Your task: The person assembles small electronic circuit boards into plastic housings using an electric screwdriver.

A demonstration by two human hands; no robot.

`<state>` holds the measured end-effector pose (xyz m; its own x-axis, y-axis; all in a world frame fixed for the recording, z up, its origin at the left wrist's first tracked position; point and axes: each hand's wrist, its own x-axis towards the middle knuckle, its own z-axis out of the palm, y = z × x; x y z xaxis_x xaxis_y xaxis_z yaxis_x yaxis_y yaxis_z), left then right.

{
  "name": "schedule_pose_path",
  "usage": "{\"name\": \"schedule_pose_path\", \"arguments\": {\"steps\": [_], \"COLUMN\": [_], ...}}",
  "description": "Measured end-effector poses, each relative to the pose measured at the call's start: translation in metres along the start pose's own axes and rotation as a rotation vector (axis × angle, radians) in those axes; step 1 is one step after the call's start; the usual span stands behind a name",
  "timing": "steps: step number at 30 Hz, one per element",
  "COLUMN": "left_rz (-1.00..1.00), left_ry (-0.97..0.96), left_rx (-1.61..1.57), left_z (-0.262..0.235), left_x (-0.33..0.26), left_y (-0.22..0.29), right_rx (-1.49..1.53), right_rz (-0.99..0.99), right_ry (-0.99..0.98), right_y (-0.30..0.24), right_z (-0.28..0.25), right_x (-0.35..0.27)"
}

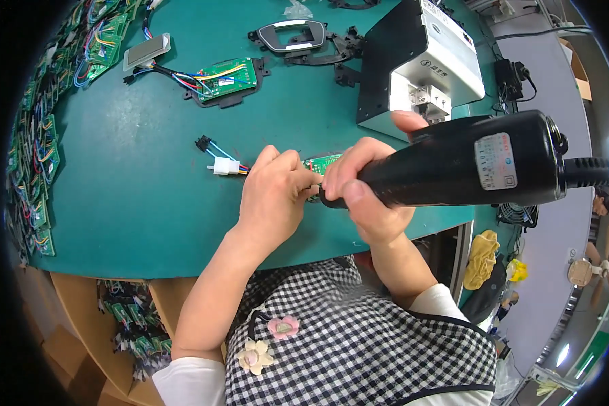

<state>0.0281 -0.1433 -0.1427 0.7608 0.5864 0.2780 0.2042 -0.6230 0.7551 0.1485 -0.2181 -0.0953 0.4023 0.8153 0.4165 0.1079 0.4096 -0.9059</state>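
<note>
The person wears a black-and-white checked apron [358, 338] with dark piping along its edge, over a white top whose short sleeves [189, 382] end above the elbows. Two small fabric flowers (one pink [283, 327], one cream [255, 356]) are pinned to the apron's front. Both forearms are bare, with no gloves or rings visible.

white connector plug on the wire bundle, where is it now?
In the head view the white connector plug lies on the green table, just left of the left hand, below the small black connector.
</note>
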Motion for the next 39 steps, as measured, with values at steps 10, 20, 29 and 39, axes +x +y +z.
{"name": "schedule_pose_path", "arguments": {"steps": [10, 20, 29, 39], "left_rz": [0.005, 0.116, -0.052, -0.129], "left_ry": [0.038, 0.332, 0.277, 0.391], "left_rx": [0.061, 0.366, 0.478, 0.555], "left_z": [-0.003, -0.114, -0.172, -0.226], "left_x": [-0.004, 0.044, 0.084, 0.07], "left_y": [0.005, -0.08, -0.108, -0.083], "right_rx": [-0.142, -0.707, -1.168, 0.233], "right_rz": [-0.175, 0.266, 0.554, 0.606], "right_ry": [-0.287, 0.081, -0.171, -0.143], "right_y": [-0.001, 0.014, 0.072, -0.035], "right_z": [0.0, 0.023, 0.039, 0.018], "right_x": [0.0, 0.109, 0.173, 0.081]}}
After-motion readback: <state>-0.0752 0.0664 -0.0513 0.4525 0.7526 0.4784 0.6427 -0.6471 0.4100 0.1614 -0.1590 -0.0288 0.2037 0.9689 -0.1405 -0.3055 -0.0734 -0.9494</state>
